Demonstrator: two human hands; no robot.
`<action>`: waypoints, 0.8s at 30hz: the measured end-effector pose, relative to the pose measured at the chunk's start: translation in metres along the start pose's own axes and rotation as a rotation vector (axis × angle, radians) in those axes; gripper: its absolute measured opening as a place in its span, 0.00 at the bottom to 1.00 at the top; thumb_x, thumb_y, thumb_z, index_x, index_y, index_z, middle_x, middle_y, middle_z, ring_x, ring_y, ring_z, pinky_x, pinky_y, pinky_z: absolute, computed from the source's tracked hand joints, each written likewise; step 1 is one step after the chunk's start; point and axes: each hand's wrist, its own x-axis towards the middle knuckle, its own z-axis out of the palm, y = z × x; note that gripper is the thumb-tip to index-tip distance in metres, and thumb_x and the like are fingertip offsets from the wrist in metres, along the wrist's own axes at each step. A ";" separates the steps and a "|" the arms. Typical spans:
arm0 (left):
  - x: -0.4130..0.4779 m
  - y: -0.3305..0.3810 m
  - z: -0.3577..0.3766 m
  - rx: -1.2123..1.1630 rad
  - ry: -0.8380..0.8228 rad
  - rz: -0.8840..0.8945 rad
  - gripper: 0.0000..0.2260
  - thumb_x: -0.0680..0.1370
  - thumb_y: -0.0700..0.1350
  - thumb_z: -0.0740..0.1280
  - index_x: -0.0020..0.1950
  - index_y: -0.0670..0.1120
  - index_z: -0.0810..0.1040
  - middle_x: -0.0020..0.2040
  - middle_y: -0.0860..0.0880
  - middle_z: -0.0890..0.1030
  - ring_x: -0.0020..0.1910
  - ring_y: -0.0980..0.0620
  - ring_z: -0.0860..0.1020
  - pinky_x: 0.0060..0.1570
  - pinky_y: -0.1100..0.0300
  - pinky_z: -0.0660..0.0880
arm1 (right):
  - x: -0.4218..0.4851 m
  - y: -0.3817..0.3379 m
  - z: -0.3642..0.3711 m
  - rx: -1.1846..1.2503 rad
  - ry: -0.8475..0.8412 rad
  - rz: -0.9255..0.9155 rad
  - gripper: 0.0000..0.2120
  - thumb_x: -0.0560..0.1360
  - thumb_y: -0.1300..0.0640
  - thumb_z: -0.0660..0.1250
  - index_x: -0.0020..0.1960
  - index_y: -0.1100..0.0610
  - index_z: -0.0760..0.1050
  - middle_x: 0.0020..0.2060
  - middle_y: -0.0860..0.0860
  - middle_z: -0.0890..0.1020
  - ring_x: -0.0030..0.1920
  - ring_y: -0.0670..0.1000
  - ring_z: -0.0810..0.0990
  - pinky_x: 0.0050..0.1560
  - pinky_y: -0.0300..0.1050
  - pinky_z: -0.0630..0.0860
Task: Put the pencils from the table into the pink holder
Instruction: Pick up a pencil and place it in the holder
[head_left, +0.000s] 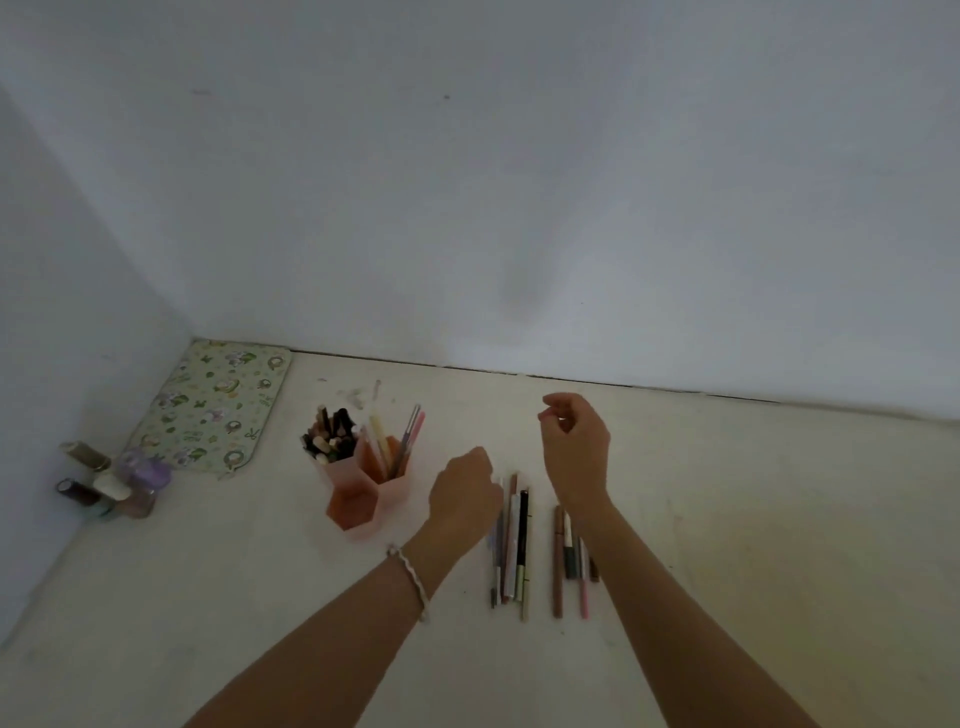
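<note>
Standing on the pale table (208, 597), the translucent pink holder (347, 508) has hexagonal cells. Right of it lie brown, black, white and pink pencils (522, 535) in two bunches. Left hand (462, 491) curls over the nearer bunch, grip hidden; right hand (575, 444) beyond hangs loosely curled, empty

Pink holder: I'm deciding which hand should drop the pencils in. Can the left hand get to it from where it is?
Probably yes. The left hand is just to the right of the pink holder, close beside it. Nothing stands between them, and the holder's tops face up, open.
</note>
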 end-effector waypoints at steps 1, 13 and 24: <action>0.001 -0.001 0.010 0.045 -0.020 -0.038 0.09 0.78 0.39 0.62 0.58 0.44 0.73 0.53 0.46 0.79 0.49 0.48 0.79 0.49 0.56 0.78 | 0.001 0.007 -0.008 -0.017 -0.006 0.011 0.09 0.76 0.65 0.63 0.52 0.55 0.79 0.41 0.48 0.82 0.28 0.40 0.73 0.31 0.30 0.71; 0.007 0.005 0.051 0.091 0.033 -0.174 0.14 0.78 0.42 0.64 0.62 0.40 0.67 0.54 0.43 0.78 0.51 0.44 0.79 0.47 0.54 0.76 | -0.007 0.062 -0.037 -0.223 -0.252 0.177 0.10 0.74 0.66 0.62 0.49 0.56 0.80 0.40 0.48 0.80 0.31 0.42 0.75 0.32 0.30 0.69; 0.017 0.033 -0.037 -0.199 0.330 0.082 0.12 0.76 0.39 0.68 0.58 0.47 0.72 0.40 0.49 0.81 0.34 0.55 0.79 0.30 0.70 0.66 | -0.009 0.066 -0.015 -0.470 -0.405 0.247 0.09 0.75 0.64 0.62 0.53 0.61 0.77 0.46 0.53 0.79 0.41 0.50 0.77 0.42 0.42 0.75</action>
